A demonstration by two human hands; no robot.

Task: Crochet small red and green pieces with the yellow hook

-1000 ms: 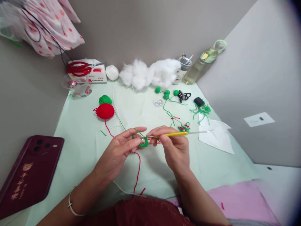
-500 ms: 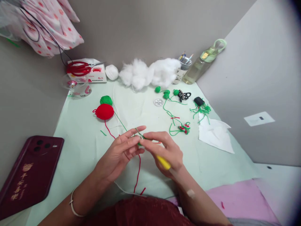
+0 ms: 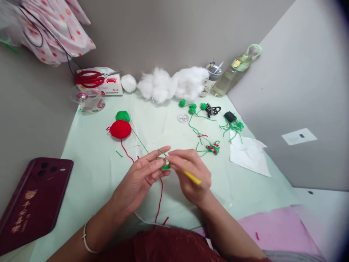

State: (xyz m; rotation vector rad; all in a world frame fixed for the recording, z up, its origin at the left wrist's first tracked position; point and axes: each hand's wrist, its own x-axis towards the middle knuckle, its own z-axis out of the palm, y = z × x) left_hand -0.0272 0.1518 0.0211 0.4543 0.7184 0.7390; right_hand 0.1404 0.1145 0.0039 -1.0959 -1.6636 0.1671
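Observation:
Between thumb and fingers, my left hand (image 3: pixel 143 173) pinches a small green crochet piece (image 3: pixel 166 167), and green yarn runs over its raised index finger. My right hand (image 3: pixel 192 173) is closed round a crochet hook with a yellow handle (image 3: pixel 192 177); the hook's tip is at the piece, too small to make out. A green yarn ball (image 3: pixel 123 116) and a red yarn ball (image 3: pixel 120 129) lie beyond my left hand. Red yarn (image 3: pixel 161 198) trails below the hands toward my lap.
White stuffing (image 3: pixel 158 85) lies along the back wall, beside a white yarn ball (image 3: pixel 128 83). Red-handled scissors (image 3: pixel 89 79) rest on a box at back left. Small green crochet balls (image 3: pixel 192 109), a black hair claw (image 3: pixel 212 110) and a bottle (image 3: pixel 233 76) are at right. A maroon phone-like case (image 3: pixel 35 203) lies left.
My right hand has turned slightly, and the yellow handle now lies at a flatter angle. More of the green crochet piece shows between the hands. The view has shifted a little.

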